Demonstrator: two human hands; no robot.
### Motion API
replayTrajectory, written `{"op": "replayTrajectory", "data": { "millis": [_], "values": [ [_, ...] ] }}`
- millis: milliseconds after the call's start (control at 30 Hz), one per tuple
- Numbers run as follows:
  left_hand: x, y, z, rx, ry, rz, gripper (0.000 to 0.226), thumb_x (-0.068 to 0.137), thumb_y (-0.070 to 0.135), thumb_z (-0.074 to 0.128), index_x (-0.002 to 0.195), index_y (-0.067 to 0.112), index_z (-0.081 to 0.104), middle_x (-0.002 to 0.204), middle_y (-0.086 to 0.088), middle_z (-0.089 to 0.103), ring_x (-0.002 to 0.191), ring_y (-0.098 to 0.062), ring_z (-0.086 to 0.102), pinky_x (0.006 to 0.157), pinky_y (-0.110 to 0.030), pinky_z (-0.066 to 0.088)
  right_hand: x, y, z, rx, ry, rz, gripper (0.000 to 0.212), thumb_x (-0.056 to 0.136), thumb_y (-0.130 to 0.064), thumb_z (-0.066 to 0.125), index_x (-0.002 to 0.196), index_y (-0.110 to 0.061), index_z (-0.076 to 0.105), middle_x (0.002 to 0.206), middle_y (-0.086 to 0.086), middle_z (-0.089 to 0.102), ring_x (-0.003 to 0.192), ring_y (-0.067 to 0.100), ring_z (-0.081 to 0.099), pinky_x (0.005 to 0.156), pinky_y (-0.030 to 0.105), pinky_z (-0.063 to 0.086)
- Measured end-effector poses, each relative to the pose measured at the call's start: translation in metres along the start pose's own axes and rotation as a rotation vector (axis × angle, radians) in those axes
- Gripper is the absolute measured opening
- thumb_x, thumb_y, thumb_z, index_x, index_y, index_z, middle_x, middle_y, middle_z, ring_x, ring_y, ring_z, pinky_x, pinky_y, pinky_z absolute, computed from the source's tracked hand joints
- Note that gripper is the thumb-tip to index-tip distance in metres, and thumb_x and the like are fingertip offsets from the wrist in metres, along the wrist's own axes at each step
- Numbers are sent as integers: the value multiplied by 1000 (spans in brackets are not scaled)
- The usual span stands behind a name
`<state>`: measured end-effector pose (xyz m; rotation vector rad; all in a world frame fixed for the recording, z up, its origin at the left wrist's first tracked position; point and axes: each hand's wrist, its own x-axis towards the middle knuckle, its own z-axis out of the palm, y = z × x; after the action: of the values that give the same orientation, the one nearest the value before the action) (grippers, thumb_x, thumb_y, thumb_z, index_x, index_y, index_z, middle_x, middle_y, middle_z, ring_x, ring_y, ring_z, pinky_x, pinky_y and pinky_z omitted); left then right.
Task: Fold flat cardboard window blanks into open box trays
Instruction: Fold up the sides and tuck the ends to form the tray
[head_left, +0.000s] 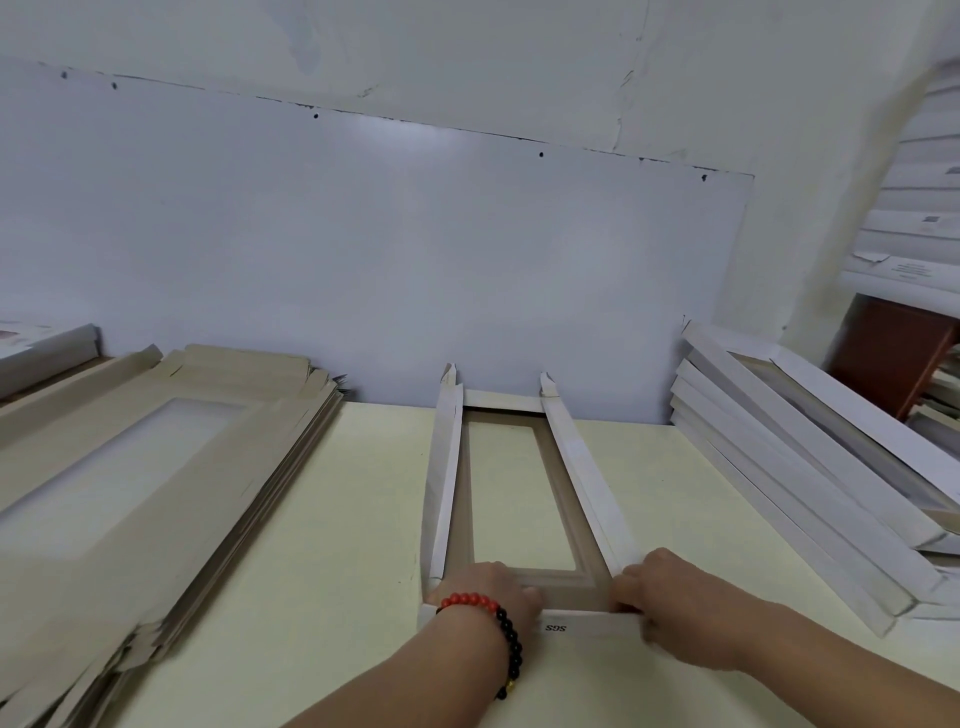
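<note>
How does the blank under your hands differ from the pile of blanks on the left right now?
The blank being folded has both long side walls standing up; the stack of flat blanks lies fully flat. The one being folded shows white outer faces on its walls; the stack shows only brown card. It sits alone on the table, both hands at its near end. Both have a rectangular window.

A small packing workshop. Flat cardboard blanks (156, 457) are stacked on the pale desk (332, 545). Folded trays (810, 467) pile against the bare wall (415, 234).
</note>
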<state>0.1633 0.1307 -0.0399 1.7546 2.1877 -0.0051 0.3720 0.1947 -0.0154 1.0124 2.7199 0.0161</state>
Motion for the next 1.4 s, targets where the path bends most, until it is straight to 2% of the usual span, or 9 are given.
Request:
{"op": "replayTrajectory", "data": {
  "millis": [167, 400, 600, 733, 867, 967, 1200, 1300, 1400],
  "values": [
    [-6, -4, -2, 114, -4, 103, 29, 96, 29, 33, 101, 11, 55, 77, -1, 42, 85, -21, 53, 69, -28, 39, -2, -3, 10, 43, 110, 3, 50, 77, -2, 34, 112, -31, 54, 105, -5, 56, 88, 13, 38, 79, 28, 39],
    [-16, 6, 15, 304, 152, 311, 36, 98, 22, 32, 131, 18, 43, 130, -15, 47, 118, -36, 50, 103, -57, 27, 4, -26, 20, 125, 204, 8, 46, 85, -6, 39, 124, -28, 51, 115, -3, 55, 106, 19, 46, 77, 24, 31],
    [-13, 1, 25, 133, 250, 399, 37, 93, 15, 37, 126, 21, 54, 128, -6, 54, 121, -27, 46, 106, -37, 20, 10, -46, 20, 306, 300, -59, 16, 88, -30, 55, 104, -31, 58, 87, -22, 56, 94, 6, 46, 91, 6, 22],
    [-10, -21, 26, 127, 257, 473, 31, 93, 20, 39, 120, 22, 55, 132, 0, 51, 121, -24, 43, 101, -34, 18, 6, -36, 19, 292, 252, -161, 27, 82, -50, 59, 102, -32, 61, 93, -26, 55, 100, -19, 41, 103, 11, 12],
    [-15, -43, 22, 106, 223, 527, 28, 94, 26, 41, 117, 25, 56, 132, 4, 51, 120, -22, 44, 100, -31, 18, 11, -31, 14, 199, 245, -195, 19, 90, -41, 56, 105, -33, 64, 108, -23, 59, 112, -13, 44, 107, 14, 5],
    [-23, -64, 14, 111, 207, 612, 26, 90, 34, 45, 111, 25, 56, 121, 7, 54, 116, -18, 46, 97, -28, 18, 16, -37, 10, 90, 266, -198, 16, 92, -32, 55, 102, -34, 67, 109, -20, 62, 108, -6, 52, 106, 13, 2],
    [-43, -48, 11, 181, 401, 510, 46, 78, 64, 51, 101, 27, 62, 103, 7, 63, 98, -15, 56, 98, -31, 24, 44, -82, 10, -178, 395, -309, 19, 71, -53, 65, 64, -36, 60, 60, -21, 53, 59, -7, 50, 73, 13, 37],
    [-46, -48, 10, 251, 365, 557, 26, 43, 44, 77, 57, 29, 63, 55, 15, 58, 54, -5, 58, 73, -23, 28, 48, -87, 9, -136, 408, -303, 19, 75, -52, 66, 70, -34, 62, 69, -21, 58, 68, -4, 55, 74, 15, 43],
    [-40, -65, 15, 322, 478, 510, 24, 31, 44, 70, 43, 27, 57, 41, 17, 49, 43, -2, 53, 66, -21, 32, 50, -71, 7, 19, 269, -263, 20, 95, -34, 50, 103, -23, 65, 104, -6, 64, 102, 15, 56, 96, 28, 36]
  ]
}}
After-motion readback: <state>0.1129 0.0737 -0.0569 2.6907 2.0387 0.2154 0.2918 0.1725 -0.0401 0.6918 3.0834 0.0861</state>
